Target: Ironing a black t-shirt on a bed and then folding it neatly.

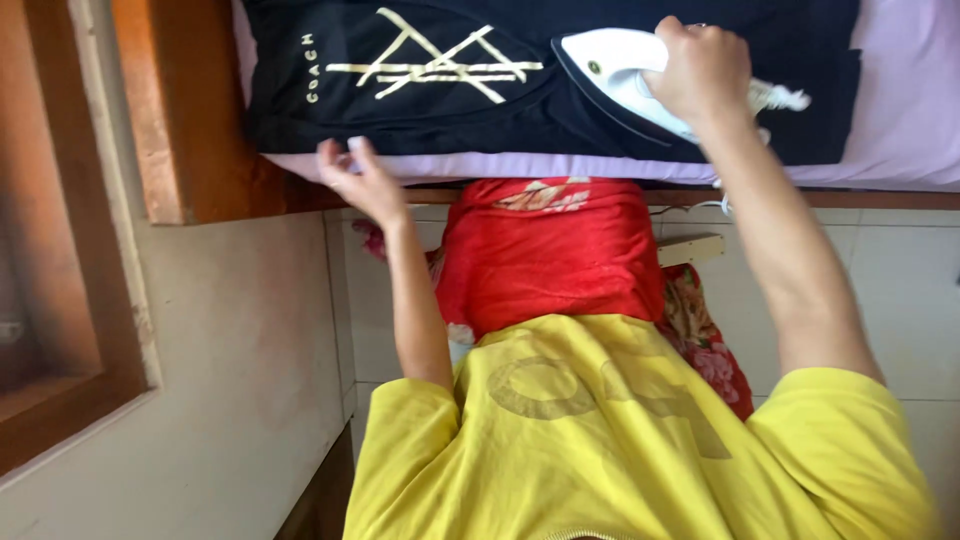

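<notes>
A black T-shirt (500, 110) with a pale yellow line design lies flat on a lilac sheet (900, 120) at the top of the view. My right hand (700, 70) grips the handle of a white clothes iron (615, 70), which rests on the shirt right of the design with its tip pointing left. My left hand (360, 180) sits at the near edge of the shirt, fingers curled on the hem where it meets the lilac sheet. I wear a yellow top (600, 440) and a red garment (550, 250) below it.
A wooden edge (170, 110) borders the surface on the left. A wooden window frame (60, 300) stands against the pale wall at far left. A cream power strip (690, 250) and a floral cloth (710, 340) lie on the light tiled floor.
</notes>
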